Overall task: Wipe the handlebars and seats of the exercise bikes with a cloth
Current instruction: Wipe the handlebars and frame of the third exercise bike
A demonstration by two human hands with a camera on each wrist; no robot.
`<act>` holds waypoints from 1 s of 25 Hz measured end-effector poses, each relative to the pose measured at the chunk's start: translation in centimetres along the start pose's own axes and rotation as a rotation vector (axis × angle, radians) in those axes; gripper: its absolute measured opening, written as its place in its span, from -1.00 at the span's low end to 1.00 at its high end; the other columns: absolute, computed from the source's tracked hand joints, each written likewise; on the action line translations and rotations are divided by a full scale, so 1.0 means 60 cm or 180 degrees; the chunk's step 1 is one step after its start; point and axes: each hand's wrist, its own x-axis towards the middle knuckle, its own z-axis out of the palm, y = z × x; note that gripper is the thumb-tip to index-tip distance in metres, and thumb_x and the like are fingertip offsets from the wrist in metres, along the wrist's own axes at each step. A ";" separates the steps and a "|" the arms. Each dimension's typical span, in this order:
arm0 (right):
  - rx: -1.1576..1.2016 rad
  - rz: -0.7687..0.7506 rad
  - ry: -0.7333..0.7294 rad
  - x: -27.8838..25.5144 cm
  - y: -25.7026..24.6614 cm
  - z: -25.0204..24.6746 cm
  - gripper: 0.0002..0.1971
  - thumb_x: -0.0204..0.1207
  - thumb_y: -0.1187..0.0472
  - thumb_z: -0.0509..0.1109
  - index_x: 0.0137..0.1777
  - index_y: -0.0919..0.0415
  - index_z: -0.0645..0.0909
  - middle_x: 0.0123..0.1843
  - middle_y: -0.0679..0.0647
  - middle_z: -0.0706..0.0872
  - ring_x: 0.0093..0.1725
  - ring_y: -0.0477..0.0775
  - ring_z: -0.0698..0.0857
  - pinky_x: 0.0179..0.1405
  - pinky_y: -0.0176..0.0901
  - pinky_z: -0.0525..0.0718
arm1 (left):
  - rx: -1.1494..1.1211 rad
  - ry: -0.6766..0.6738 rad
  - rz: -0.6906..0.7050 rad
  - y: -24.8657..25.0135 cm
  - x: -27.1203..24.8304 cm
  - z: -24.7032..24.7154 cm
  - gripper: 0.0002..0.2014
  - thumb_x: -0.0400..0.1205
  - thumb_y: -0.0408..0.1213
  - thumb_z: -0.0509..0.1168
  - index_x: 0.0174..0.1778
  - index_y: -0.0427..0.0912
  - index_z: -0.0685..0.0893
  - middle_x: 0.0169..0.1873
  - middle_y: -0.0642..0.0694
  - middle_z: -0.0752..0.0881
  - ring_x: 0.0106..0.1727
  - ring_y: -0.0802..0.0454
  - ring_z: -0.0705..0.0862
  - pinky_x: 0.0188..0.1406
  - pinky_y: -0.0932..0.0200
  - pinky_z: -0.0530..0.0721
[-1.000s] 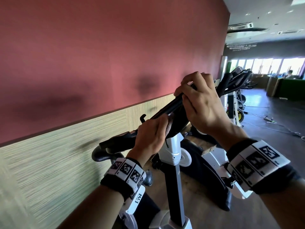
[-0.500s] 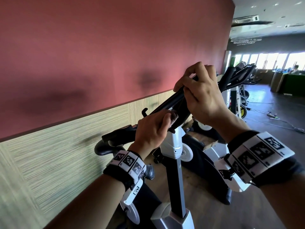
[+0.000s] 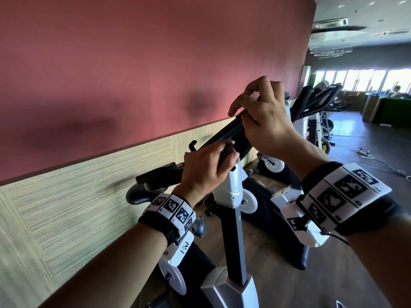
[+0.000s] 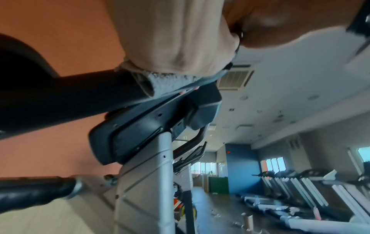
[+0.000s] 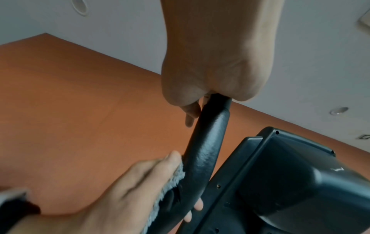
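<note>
A black handlebar [image 3: 224, 135] runs slantwise across the top of a white exercise bike post [image 3: 233, 187]. My left hand [image 3: 206, 167] wraps a grey cloth [image 5: 170, 185] round the bar's lower stretch; the cloth's fuzzy edge [image 4: 170, 80] pokes out under the palm. Higher up the same bar [image 5: 208, 142], my right hand [image 3: 264, 116] grips it with curled fingers. The black console [image 4: 152, 126] sits just below the bar. The seat is out of view.
A red wall [image 3: 133, 63] with a pale wood panel [image 3: 66, 207] runs close on the left. More bikes [image 3: 315, 103] stand in a row ahead. Treadmills [image 4: 300, 197] line the far side, with dark floor [image 3: 367, 152] on the right.
My left hand with the cloth has slid a little up the bar toward my right hand. The right hand keeps its grip on the bar.
</note>
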 end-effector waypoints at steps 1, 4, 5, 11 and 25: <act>-0.0024 -0.0001 0.0001 -0.002 0.000 0.002 -0.62 0.42 0.46 0.22 0.01 0.13 0.80 0.18 0.21 0.58 0.23 0.22 0.40 0.23 -0.20 0.24 | 0.0073 0.0014 -0.0033 0.008 0.005 0.003 -0.51 0.79 0.15 0.04 0.21 -0.11 0.76 -0.18 0.06 0.83 -0.25 0.12 0.76 -0.37 0.39 0.36; -0.0154 -0.0037 -0.0052 -0.006 -0.001 -0.001 -0.67 0.44 0.41 0.23 0.02 0.14 0.78 0.19 0.21 0.58 0.24 0.28 0.44 0.29 -0.01 0.37 | -0.0121 0.0099 0.0041 0.003 -0.005 0.001 -0.54 0.79 0.10 0.11 0.27 -0.15 0.75 -0.10 0.04 0.84 -0.16 0.15 0.75 -0.28 0.41 0.46; -0.0273 -0.0025 -0.0080 -0.007 -0.003 -0.006 -0.69 0.45 0.37 0.24 0.02 0.14 0.78 0.19 0.22 0.58 0.25 0.33 0.46 0.36 0.11 0.39 | -0.0198 0.0135 0.0070 -0.006 -0.013 -0.002 -0.57 0.78 0.06 0.13 0.24 -0.16 0.75 -0.12 0.04 0.83 -0.16 0.15 0.73 -0.27 0.43 0.45; -0.0890 -0.0491 -0.0359 -0.005 -0.049 -0.015 -0.68 0.43 0.18 0.26 0.10 0.24 0.70 0.39 0.34 0.54 0.61 0.40 0.35 0.71 0.43 -0.17 | 0.0243 0.0183 -0.0870 0.021 -0.003 -0.003 -0.69 0.76 -0.16 0.12 -0.35 0.08 0.37 -0.59 0.18 0.34 -0.53 0.14 0.32 -0.51 0.33 0.10; -0.1767 -0.0654 -0.0079 -0.014 -0.046 0.055 -0.71 0.53 0.11 0.20 -0.15 0.20 0.74 -0.20 0.16 0.78 -0.11 0.27 0.67 0.68 0.19 0.10 | -0.0121 -0.1170 -0.1501 -0.123 -0.019 -0.022 -0.63 0.84 0.01 -0.03 -0.03 -0.05 0.62 -0.21 -0.04 0.74 -0.14 -0.12 0.73 -0.22 -0.05 0.60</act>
